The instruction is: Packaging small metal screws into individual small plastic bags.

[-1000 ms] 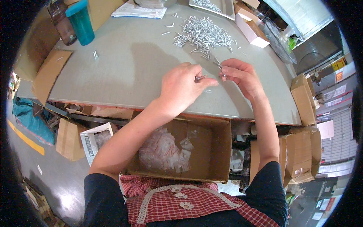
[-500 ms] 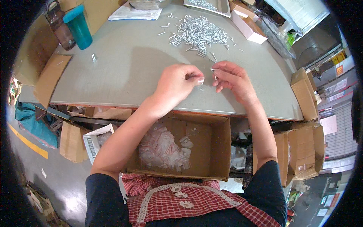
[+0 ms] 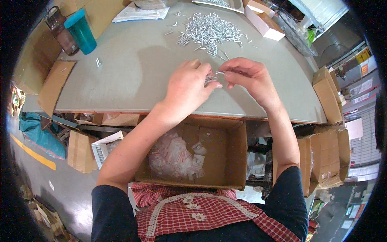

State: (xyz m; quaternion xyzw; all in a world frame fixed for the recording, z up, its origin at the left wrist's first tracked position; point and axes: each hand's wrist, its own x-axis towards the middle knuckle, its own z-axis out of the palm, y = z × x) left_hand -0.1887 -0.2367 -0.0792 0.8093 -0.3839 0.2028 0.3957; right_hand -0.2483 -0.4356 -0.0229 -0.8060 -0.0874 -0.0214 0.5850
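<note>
A: What were the hands doing just then?

B: Both met over the near half of the grey table (image 3: pixel 133 76), on the near side of the heap of silver screws (image 3: pixel 209 30). The left hand (image 3: pixel 187 86) had its fingers curled in, thumb and forefinger pinched on a small clear bag (image 3: pixel 210 78). The right hand (image 3: pixel 250 78) was closed to a fine pinch too, holding a single screw (image 3: pixel 219 73) level, its tip touching the bag's mouth.

A: So how should that step have been done well?

B: I'd judge the left needed to keep the mouth spread open and steady while the right slid the screw in lengthwise. Whether the bag already held other screws, I couldn't tell; it was too small and glossy.

A: Where would a finished one go?

B: Likely the open cardboard box (image 3: pixel 229 161) below the table's near edge, toward the person from the heap; it held a pile of similar clear packets (image 3: pixel 173 157).

A: Anything else worth noting?

B: A teal cup (image 3: pixel 80 31) stood well left of the heap, and a white box (image 3: pixel 264 22) sat just right of it, both apart from the hands.
</note>
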